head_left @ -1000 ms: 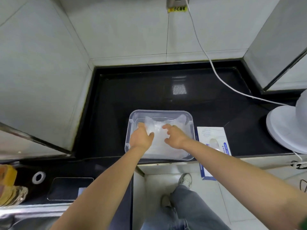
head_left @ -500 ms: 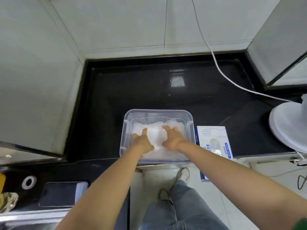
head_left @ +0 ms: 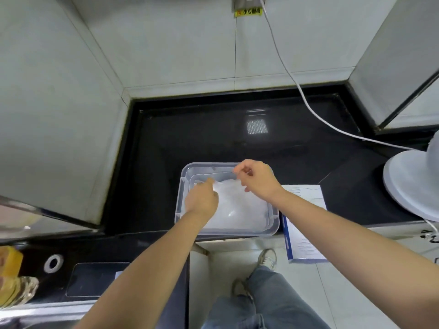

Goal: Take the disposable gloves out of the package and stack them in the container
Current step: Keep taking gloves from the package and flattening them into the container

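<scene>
A clear plastic container [head_left: 183, 198] sits at the front edge of the black counter. Inside it lies a heap of thin translucent disposable gloves [head_left: 240, 210]. My left hand [head_left: 202, 198] reaches into the container's left half, its fingers curled down on the gloves near the heap's far left corner. My right hand [head_left: 257, 180] hovers over the container's far right side and pinches the raised far edge of the top glove. The white and blue glove package [head_left: 306, 233] lies flat to the right of the container, partly under my right forearm and hanging over the counter edge.
A white fan base [head_left: 411, 184] stands at the right, its white cable [head_left: 297, 86] running up to a wall socket. A dark phone [head_left: 95, 279] and a small ring [head_left: 53, 262] lie on the lower counter at left. White tiled walls enclose the counter.
Both hands pressed flat on the gloves before. Now my right hand has lifted toward the far rim with a glove edge pinched, and my left hand has slid to the heap's far left.
</scene>
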Tool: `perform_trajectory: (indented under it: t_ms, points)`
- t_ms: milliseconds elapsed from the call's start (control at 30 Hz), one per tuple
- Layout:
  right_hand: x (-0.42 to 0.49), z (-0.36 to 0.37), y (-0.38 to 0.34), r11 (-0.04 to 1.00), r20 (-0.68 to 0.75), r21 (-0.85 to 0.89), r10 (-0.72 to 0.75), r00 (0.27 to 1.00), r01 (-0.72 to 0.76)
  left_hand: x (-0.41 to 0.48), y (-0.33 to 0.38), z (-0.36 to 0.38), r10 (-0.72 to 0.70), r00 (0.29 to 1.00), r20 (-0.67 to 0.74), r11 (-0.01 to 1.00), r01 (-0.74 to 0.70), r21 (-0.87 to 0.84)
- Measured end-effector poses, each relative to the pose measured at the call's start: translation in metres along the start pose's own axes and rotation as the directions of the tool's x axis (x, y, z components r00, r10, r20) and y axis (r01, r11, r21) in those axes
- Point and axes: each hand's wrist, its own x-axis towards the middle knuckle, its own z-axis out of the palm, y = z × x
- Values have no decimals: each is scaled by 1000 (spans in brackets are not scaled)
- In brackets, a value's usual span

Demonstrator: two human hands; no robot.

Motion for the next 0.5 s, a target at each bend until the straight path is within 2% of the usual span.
perform_trajectory:
  t_ms: [100,267,400,500]
  points:
    - [-10,-33,0,998,-95,-25,-63,994,60,-11,27,-8,68,992,-108,994,-76,-73]
    - [-40,-74,45,974,-178,-199,71,982,-107,-37,82,-2,236,963,-131,946,-259,-194]
    - [-73,-94,78,903,-203,-340,200,958,-261,-62,125,15,349,936,-47,876,-344,-338]
    - [-89,-94,92,792,-61,-561,251,966,-241,-74,150,34,368,923,110,867,-297,-401]
